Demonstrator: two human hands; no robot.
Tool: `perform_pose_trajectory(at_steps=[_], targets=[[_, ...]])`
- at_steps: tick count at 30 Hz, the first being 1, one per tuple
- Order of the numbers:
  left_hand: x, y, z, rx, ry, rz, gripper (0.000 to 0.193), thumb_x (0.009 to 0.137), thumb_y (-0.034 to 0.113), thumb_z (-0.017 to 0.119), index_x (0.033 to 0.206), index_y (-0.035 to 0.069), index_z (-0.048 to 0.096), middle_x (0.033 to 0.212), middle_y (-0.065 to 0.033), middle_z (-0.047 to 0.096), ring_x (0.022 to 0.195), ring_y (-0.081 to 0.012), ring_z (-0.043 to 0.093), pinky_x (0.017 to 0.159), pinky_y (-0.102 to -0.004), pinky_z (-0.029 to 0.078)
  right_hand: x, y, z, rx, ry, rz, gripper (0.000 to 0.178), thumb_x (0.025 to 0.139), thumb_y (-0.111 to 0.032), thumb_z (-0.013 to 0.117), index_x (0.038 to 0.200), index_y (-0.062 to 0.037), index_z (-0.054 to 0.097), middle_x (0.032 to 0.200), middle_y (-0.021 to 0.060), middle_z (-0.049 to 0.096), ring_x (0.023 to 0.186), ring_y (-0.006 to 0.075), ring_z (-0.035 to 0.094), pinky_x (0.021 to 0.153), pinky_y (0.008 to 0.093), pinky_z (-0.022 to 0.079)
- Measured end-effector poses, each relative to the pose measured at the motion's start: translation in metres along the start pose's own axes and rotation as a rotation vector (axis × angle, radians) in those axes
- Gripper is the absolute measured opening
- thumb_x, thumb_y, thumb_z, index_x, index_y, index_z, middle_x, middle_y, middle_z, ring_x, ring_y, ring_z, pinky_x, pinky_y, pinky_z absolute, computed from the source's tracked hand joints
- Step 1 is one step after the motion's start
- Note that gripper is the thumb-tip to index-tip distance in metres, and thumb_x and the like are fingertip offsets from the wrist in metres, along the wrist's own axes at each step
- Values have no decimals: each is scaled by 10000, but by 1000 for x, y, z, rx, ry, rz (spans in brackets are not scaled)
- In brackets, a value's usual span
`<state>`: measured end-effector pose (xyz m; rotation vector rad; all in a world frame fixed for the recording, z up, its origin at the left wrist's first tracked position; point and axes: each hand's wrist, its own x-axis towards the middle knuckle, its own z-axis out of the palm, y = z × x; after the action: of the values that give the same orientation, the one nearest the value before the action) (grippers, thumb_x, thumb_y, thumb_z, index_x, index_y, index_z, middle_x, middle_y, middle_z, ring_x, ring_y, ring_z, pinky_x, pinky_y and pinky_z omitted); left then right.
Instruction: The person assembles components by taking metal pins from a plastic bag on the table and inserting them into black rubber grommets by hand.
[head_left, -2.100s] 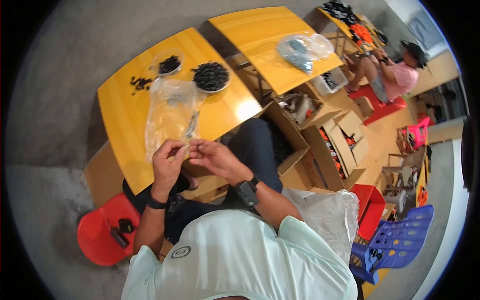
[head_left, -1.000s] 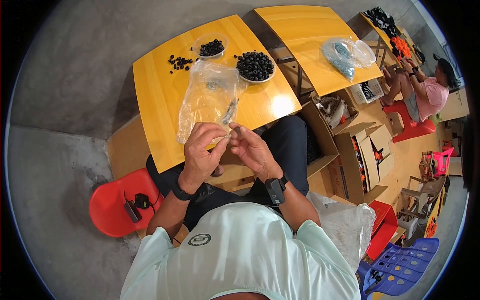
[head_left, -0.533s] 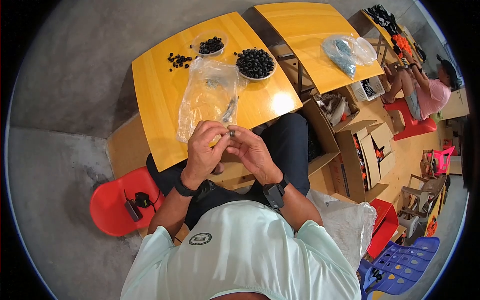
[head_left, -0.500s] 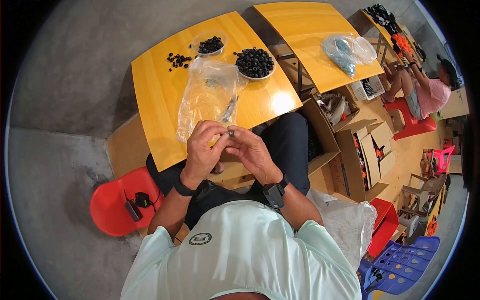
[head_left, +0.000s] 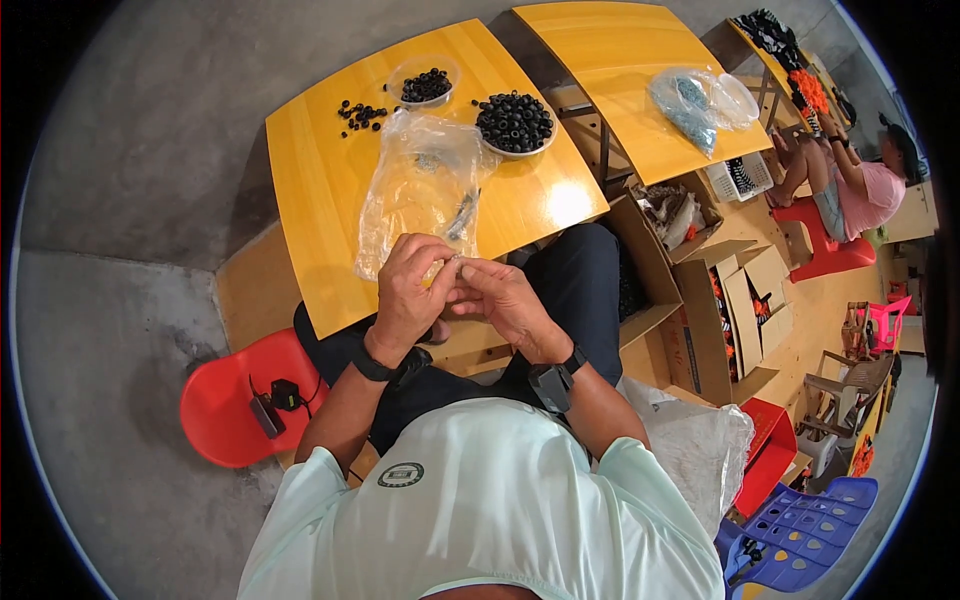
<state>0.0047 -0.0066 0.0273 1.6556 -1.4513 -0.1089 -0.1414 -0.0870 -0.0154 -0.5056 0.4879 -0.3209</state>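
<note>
My left hand (head_left: 404, 298) and my right hand (head_left: 512, 306) meet fingertip to fingertip just off the near edge of the yellow table (head_left: 318, 225). Both are closed in a pinch; the small piece between them is mostly covered by the fingers and too small to name. Right beyond the hands lies a crumpled clear plastic bag (head_left: 392, 215) with some small grey bits in it. A heaped bowl of black beads (head_left: 514, 122) stands past the bag, beside a clear tub (head_left: 398, 76) partly filled with black beads. Loose black beads (head_left: 360, 117) are scattered left of the tub.
A second yellow table (head_left: 610, 60) holds a bag of blue-grey pieces (head_left: 688, 112). Open cardboard boxes (head_left: 700, 330) stand at my right, a red stool (head_left: 215, 410) with black devices at my left. Another person (head_left: 865, 195) sits at the far right.
The fingers have closed further over the small dark piece that showed between the fingertips. My right fingertips have rolled slightly inward; both hands stay in about the same place.
</note>
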Motion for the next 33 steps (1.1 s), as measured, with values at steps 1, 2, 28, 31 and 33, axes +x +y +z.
perform_pose_trajectory(at_steps=[1, 2, 28, 31, 33], targets=[[0, -1, 0, 0, 0, 0, 130, 795, 4, 725, 912, 23, 673, 905, -111, 634, 882, -291, 625, 754, -358, 514, 0, 0, -1, -14, -5, 27, 290, 1018, -145, 558, 1248, 26, 599, 1027, 108, 692, 869, 167, 699, 749, 260, 603], [0, -1, 0, -27, -3, -22, 126, 794, 3, 725, 907, 21, 672, 907, -112, 635, 874, -291, 627, 752, -356, 515, 0, 0, -2, -14, -5, 27, 290, 1018, -145, 558, 1248, 26, 599, 1027, 108, 692, 869, 167, 699, 749, 260, 603], [1, 9, -18, 64, -110, 58, 175, 757, -2, 721, 922, 31, 671, 917, -96, 634, 816, -301, 634, 707, -376, 512, -3, -3, 1, -131, -27, -87, 256, 1017, -108, 550, 1235, 10, 612, 1042, 98, 702, 915, 150, 691, 764, 252, 595], [0, 10, -17, 47, -109, 50, 170, 759, -4, 719, 918, 31, 670, 918, -97, 635, 813, -300, 636, 707, -375, 514, -2, 1, -4, -132, -46, -109, 257, 1013, -111, 559, 1233, 10, 615, 1027, 92, 703, 909, 147, 690, 769, 251, 593], [1, 10, -17, 52, -110, 44, 168, 760, -4, 718, 917, 27, 670, 911, -96, 637, 809, -299, 637, 704, -373, 516, -3, 1, -4, -134, -45, -100, 255, 1013, -110, 560, 1230, 10, 618, 1021, 89, 702, 900, 143, 689, 769, 249, 591]])
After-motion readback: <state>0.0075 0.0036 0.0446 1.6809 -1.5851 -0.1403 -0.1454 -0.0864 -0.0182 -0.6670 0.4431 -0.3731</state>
